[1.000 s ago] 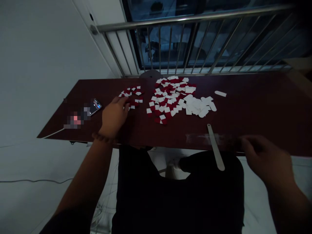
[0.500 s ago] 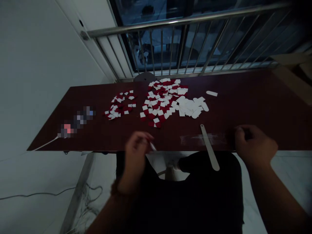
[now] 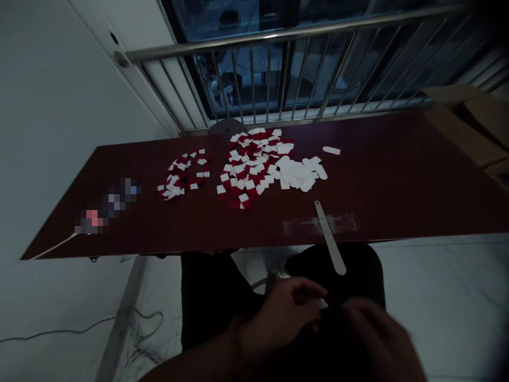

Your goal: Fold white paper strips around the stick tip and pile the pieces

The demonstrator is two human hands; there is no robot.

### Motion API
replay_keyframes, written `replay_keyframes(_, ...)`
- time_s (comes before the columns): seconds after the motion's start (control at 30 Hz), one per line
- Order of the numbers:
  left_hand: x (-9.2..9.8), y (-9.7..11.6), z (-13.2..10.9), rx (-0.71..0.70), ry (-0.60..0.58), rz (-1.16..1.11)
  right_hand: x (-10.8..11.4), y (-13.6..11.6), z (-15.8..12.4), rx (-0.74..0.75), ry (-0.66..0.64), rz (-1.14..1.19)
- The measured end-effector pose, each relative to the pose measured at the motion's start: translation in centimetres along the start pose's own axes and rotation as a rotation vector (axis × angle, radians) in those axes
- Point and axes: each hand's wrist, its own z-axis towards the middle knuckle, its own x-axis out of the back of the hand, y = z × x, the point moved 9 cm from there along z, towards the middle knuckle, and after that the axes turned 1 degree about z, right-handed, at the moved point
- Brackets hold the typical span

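Over my lap, my left hand (image 3: 292, 307) pinches a small piece, its white end (image 3: 323, 304) peeking out by the fingertips; the rest is hidden. My right hand (image 3: 384, 331) faces it a short gap away, blurred and dark, and whether its fingers hold anything cannot be made out. On the table, a heap of red-and-white pieces (image 3: 248, 164) lies beside a pile of blank white rounded strips (image 3: 300, 173). A smaller scatter of red-and-white pieces (image 3: 175, 179) is to the left. A long pale flat stick (image 3: 330, 236) with a hole overhangs the table's front edge.
The dark red table (image 3: 397, 175) stands against a metal railing (image 3: 274, 36) and window. One white strip (image 3: 331, 150) lies apart at the back. At right is an open cardboard box (image 3: 465, 130). A blurred-out item with a white cord (image 3: 55, 245) rests at left.
My left hand has moved right and down from the table edge to above my lap, carrying its small piece. My right hand has left the table and come down and inward towards it. The view has shifted slightly.
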Motion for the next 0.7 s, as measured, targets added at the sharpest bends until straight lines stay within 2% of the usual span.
replay_keyframes(0.07,-0.4,-0.9,0.4,0.03,0.003,-0.072,-3.8,1.5,-0.9,-0.067,-0.223,0.146)
replay_keyframes(0.13,-0.5,-1.3,0.7,0.017,0.021,-0.045,-5.5,1.8,-1.0,-0.095,-0.267,0.29)
replay_keyframes(0.2,-0.2,-1.0,0.8,-0.032,0.069,0.073,-5.5,1.5,-0.6,-0.083,-0.219,0.362)
replay_keyframes(0.27,0.2,-0.5,0.8,-0.083,0.121,0.179,-4.9,1.3,-0.2,-0.082,-0.173,0.336)
replay_keyframes(0.43,0.9,-0.3,0.4,-0.098,0.173,0.221,-3.8,2.2,0.9,-0.215,-0.117,0.225)
replay_keyframes(0.53,0.9,-0.2,0.3,-0.112,0.161,0.228,-4.4,2.9,1.4,-0.277,-0.152,0.3)
replay_keyframes(0.7,2.0,0.7,0.3,-0.133,0.236,0.268,-6.2,2.7,1.7,-0.237,-0.3,0.34)
